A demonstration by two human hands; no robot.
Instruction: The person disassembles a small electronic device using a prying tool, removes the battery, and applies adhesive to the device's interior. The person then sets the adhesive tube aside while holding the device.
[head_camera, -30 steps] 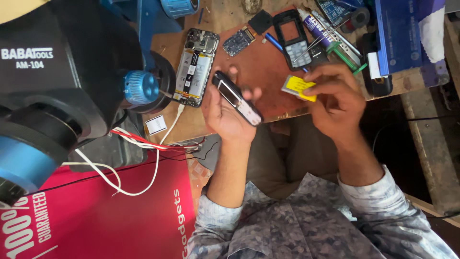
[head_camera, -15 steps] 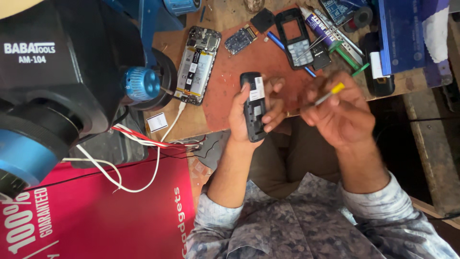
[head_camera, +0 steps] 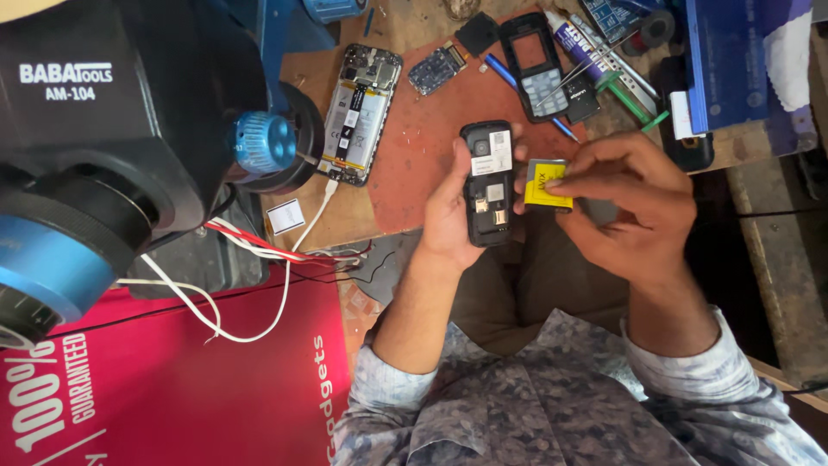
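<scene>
We had two hands up over the bench. Our left hand (head_camera: 453,211) was wrapped around one small black phone (head_camera: 487,183), fingers curled behind it and the thumb along its left edge, so the open back faced us with its cover off and the bare battery bay showing. Our right hand (head_camera: 630,203) was pinched shut on one yellow-labelled battery (head_camera: 547,184), thumb and fingertips closed over its right half, and the battery sat just beside the phone's right edge, close enough that we could not tell whether the two touched. Both were held in the air above our lap, near the front edge of the red work mat (head_camera: 423,147).

On that mat and the wooden bench (head_camera: 328,220) we counted one larger smartphone (head_camera: 360,114) lying opened with its insides exposed, one small circuit board (head_camera: 437,69) above the mat's middle, one empty black keypad housing (head_camera: 533,65) lying flat, one dark square piece (head_camera: 476,33) at the top, and one blue pen (head_camera: 517,82) slanting under the housing. One tube of adhesive (head_camera: 573,41) lay to the right of it, with tweezers crossing nearby. One small white card (head_camera: 286,216) sat at the bench's left edge.

To our left stood one big black microscope (head_camera: 112,121) with one blue knob (head_camera: 263,142). White and red wires (head_camera: 250,250) trailed from it across one red carton (head_camera: 172,371) below.
</scene>
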